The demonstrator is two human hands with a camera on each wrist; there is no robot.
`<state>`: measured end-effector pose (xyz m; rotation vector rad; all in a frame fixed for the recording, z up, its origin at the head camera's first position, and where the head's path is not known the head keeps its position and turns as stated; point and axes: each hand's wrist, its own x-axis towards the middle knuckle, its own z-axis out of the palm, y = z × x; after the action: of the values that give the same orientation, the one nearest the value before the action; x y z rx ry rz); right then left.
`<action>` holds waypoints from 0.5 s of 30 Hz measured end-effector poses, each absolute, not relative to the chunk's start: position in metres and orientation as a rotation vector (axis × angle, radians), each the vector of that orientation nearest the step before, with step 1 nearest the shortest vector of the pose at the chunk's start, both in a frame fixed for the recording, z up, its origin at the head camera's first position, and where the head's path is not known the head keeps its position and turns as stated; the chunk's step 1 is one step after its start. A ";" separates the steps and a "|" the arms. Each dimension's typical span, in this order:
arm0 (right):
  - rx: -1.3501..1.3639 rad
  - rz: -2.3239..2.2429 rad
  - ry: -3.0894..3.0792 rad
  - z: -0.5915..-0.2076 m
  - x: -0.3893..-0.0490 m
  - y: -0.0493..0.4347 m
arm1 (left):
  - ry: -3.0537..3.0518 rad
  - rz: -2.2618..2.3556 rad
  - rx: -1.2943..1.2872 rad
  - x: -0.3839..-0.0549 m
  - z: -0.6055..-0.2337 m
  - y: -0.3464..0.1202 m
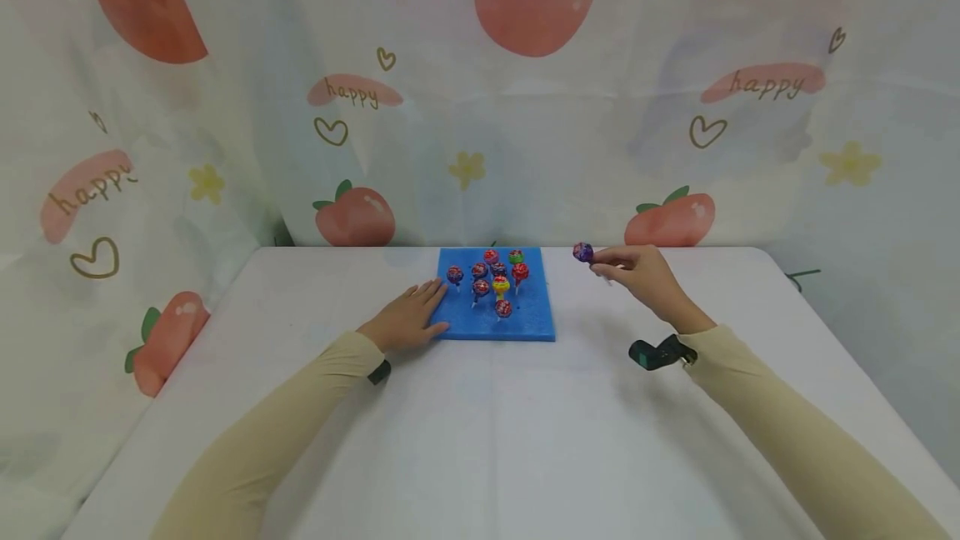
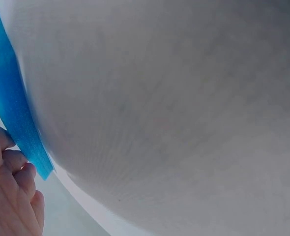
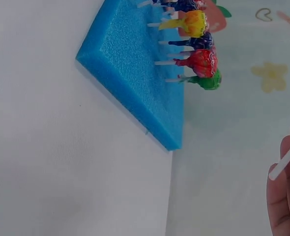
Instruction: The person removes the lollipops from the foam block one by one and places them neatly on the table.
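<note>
A blue foam block (image 1: 465,325) lies on the table with several wrapped lollipops standing in it on their sticks, among them a yellow lollipop (image 1: 501,285), a red lollipop (image 3: 202,63) and a green lollipop (image 3: 208,80). My left hand (image 1: 405,315) rests against the block's left edge, its fingers extended; the left wrist view shows that hand (image 2: 12,191) beside the foam's side. Off to the right of the block, my right hand (image 1: 637,273) pinches a purple-wrapped lollipop (image 1: 582,252) above the table. In the right wrist view only its white stick (image 3: 285,160) shows.
A white cloth covers the table (image 1: 465,440). Behind and to the left hangs a printed curtain (image 1: 525,148) with peaches and hearts. A dark strapped device (image 1: 660,352) hangs at the right wrist.
</note>
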<state>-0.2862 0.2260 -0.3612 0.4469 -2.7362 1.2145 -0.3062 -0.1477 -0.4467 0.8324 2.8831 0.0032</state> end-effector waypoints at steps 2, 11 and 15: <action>0.456 1.196 -2.729 -0.360 -0.286 0.229 | 2.883 0.005 0.829 -0.306 -0.446 -0.148; 0.488 1.105 -2.714 -0.360 -0.285 0.241 | 2.887 0.022 0.840 -0.305 -0.448 -0.147; 0.492 1.095 -2.705 -0.362 -0.286 0.245 | 2.878 0.015 0.827 -0.306 -0.448 -0.147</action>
<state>-0.2858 0.2446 -0.3616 0.4917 -2.7054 1.0951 -0.3061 -0.1474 -0.4481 0.8273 2.8784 0.0152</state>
